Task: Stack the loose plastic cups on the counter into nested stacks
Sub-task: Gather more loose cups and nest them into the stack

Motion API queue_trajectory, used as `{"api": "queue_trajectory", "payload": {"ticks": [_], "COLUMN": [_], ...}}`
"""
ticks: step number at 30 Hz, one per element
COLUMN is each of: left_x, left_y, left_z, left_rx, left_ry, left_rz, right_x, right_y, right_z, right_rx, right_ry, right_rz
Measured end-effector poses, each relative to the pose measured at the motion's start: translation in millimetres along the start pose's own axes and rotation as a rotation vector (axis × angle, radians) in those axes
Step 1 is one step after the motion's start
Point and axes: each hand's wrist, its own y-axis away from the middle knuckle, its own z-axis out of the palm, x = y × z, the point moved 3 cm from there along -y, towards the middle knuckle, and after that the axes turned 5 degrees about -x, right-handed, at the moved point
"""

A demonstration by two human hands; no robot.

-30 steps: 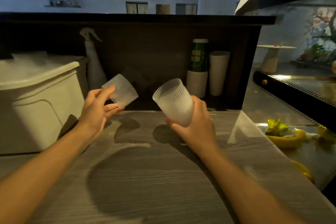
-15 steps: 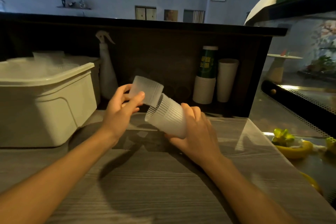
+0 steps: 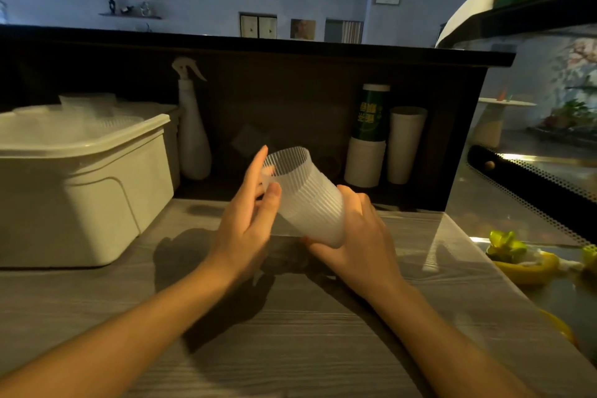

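Right hand [image 3: 355,236] grips the ribbed cup [image 3: 307,200] by its base, tilted above the counter [image 3: 290,349], while the left hand [image 3: 248,223], fingers nearly straight, touches its rim, seemingly pressing an inner cup home. To seat it well, I would push squarely along the cup's axis. Whether one truly sits inside is unclear.

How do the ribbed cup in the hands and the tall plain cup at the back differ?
The ribbed cup is translucent; the plain cup is opaque white. The ribbed cup is tilted, gripped by the right hand; the plain cup stands upright, untouched. The ribbed cup looks squatter, the plain cup taller. Both taper toward the base.
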Motion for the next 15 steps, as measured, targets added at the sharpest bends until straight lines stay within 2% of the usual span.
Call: {"api": "queue_trajectory", "payload": {"ticks": [6, 9, 13, 15], "left_x": [-3.6, -9.8, -13.3, -14.4], "left_y": [4.0, 5.9, -0.4, -9.7], "left_z": [-3.0, 5.7, 2.1, -6.2], "left_rx": [0.065, -0.024, -0.126, -0.112], "left_ry": [-0.012, -0.152, -0.198, -0.232], "left_rz": [0.034, 0.056, 0.076, 0.1], "right_x": [-4.1, -6.3, 3.8, 10.9], "right_y": [1.6, 1.4, 0.5, -0.2], "right_z": [-1.7, -1.1, -3.5, -7.0], "right_rx": [-0.019, 0.021, 0.022, 0.055], "right_ry": [-0.04, -0.076, -0.061, -0.068], "right_rz": [0.02, 0.067, 0.093, 0.11]}}
